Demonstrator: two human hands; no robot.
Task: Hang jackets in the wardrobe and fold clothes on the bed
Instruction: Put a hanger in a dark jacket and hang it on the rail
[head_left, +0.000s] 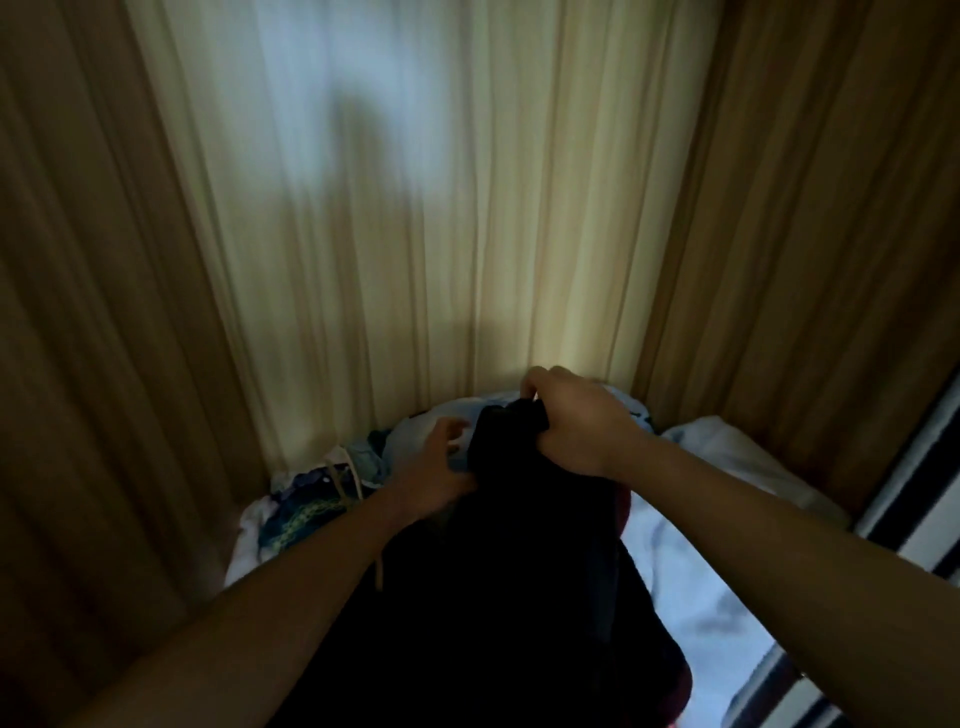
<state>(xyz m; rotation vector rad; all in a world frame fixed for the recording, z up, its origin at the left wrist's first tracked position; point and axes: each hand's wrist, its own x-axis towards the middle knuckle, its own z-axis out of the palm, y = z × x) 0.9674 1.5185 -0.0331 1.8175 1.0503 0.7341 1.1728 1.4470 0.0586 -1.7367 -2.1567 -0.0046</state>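
Note:
A black garment hangs down in front of me over the bed, which has a white sheet. My right hand is clenched around the garment's top edge and holds it up. My left hand reaches in beside the garment's left side with its fingers spread; its palm touches the fabric, and I cannot tell whether it grips. The room is dim and the garment's shape is hard to make out.
A heap of mixed clothes, some blue and patterned, lies on the bed's far left corner with a pale strap over it. Cream and tan curtains hang close behind the bed. A striped dark-and-white panel runs along the right.

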